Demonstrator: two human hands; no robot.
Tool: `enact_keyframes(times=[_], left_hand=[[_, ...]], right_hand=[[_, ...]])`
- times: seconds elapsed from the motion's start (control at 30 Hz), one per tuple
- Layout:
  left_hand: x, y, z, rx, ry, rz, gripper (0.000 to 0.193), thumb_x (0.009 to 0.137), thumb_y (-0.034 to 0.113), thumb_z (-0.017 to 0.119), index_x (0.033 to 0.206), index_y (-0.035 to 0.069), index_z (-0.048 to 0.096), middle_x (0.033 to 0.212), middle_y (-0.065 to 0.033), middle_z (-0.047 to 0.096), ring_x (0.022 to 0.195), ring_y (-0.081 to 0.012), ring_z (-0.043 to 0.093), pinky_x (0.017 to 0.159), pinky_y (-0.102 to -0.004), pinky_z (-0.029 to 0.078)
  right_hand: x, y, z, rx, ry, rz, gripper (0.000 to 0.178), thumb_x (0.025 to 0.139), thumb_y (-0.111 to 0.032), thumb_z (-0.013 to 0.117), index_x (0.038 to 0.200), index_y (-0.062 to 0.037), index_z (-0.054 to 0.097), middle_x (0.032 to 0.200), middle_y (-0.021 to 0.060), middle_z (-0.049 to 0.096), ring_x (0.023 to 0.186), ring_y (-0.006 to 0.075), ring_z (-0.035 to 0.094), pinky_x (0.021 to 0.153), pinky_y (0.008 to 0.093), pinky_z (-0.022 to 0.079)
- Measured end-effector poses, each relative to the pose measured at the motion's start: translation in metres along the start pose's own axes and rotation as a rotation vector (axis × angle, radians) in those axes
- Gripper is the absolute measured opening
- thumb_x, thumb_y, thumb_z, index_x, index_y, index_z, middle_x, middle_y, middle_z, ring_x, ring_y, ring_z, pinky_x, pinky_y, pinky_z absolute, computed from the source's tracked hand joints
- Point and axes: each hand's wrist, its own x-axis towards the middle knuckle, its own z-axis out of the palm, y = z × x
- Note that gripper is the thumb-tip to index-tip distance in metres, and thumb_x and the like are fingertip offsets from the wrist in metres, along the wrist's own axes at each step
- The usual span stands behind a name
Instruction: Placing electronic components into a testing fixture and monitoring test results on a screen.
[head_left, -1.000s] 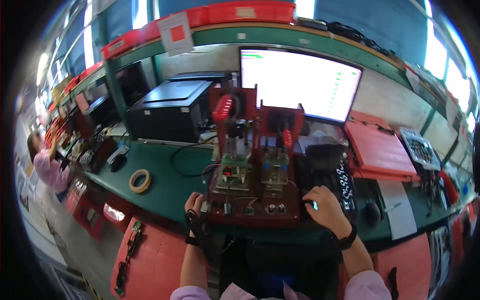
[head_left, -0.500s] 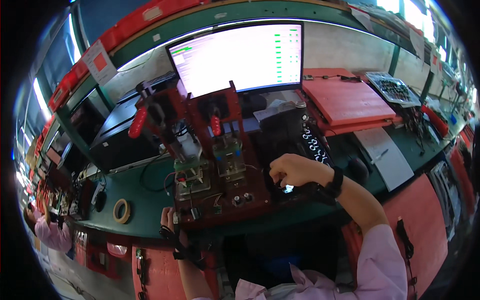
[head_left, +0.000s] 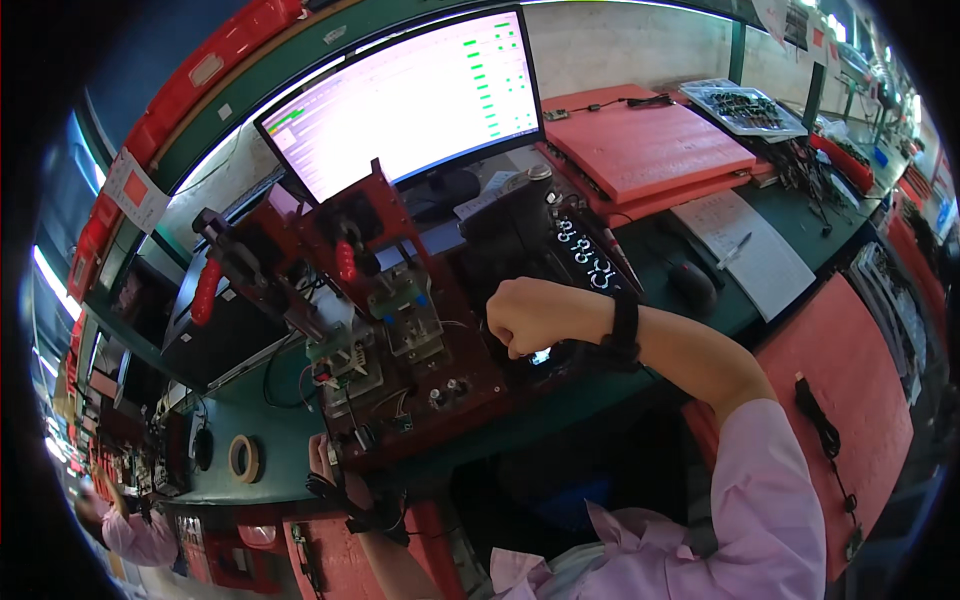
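Green bench (head_left: 285,440), clamp fixture (head_left: 412,335) beside left hand (head_left: 322,456), lit object (head_left: 541,355) beside curled right hand (head_left: 530,314), both grips unclear

A dark-red fixture (head_left: 468,366) stands along the front edge of the bench (head_left: 285,455), its two red clamp handles (head_left: 346,260) pointing down. At its right end, a mostly hidden dark item (head_left: 541,356) shows a bluish-white glow.

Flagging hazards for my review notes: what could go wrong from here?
The right hand is close to a small glowing object and might knock it. The dark strap by the left hand could snag on the nearby red stand. The pen lying loose on the paper might roll if bumped.
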Motion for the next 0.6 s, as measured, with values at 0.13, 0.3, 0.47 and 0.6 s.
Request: enact_keyframes(times=[0.13, 0.3, 0.47, 0.6], left_hand=[[-0.005, -0.011, -0.001, -0.093, -0.038, -0.143, 0.023, 0.081, -0.004, 0.043, 0.102, -0.008, 0.051, 0.102, -0.0189, 0.053, 0.086, -0.0303, 0.055, 0.076, -0.0353, 0.045], [-0.006, -0.016, -0.004, -0.105, -0.077, -0.222, 0.025, 0.08, -0.005, 0.044, 0.103, -0.007, 0.052, 0.103, -0.0186, 0.053, 0.087, -0.0304, 0.055, 0.076, -0.0353, 0.046], [-0.009, -0.014, 0.002, -0.055, 0.008, -0.166, 0.026, 0.079, -0.005, 0.044, 0.104, -0.006, 0.052, 0.104, -0.018, 0.054, 0.089, -0.0309, 0.055, 0.079, -0.0358, 0.045], [-0.006, -0.014, -0.003, -0.212, -0.05, -0.342, 0.028, 0.078, -0.006, 0.043, 0.104, -0.005, 0.052, 0.104, -0.0178, 0.054, 0.09, -0.0317, 0.055, 0.08, -0.0368, 0.044]], right_hand=[[0.001, -0.004, 0.005, -0.055, 0.087, 0.089, 0.007, 0.053, -0.005, 0.061, 0.059, -0.0015, 0.061, 0.062, 0.017, 0.059, 0.062, 0.034, 0.06, 0.052, 0.0382, 0.047], [-0.001, 0.004, 0.021, -0.06, 0.197, 0.026, 0.012, 0.052, -0.004, 0.06, 0.064, -0.0013, 0.062, 0.065, 0.0175, 0.061, 0.064, 0.0354, 0.061, 0.053, 0.039, 0.047], [-0.005, 0.018, 0.008, 0.053, 0.015, -0.046, 0.013, 0.057, -0.005, 0.066, 0.066, -0.0011, 0.058, 0.067, 0.0124, 0.06, 0.067, 0.0304, 0.06, 0.058, 0.038, 0.045], [-0.002, 0.021, 0.003, 0.085, -0.08, -0.136, 0.011, 0.059, -0.001, 0.065, 0.069, -0.0009, 0.061, 0.07, 0.0106, 0.059, 0.068, 0.0291, 0.059, 0.058, 0.0371, 0.044]])
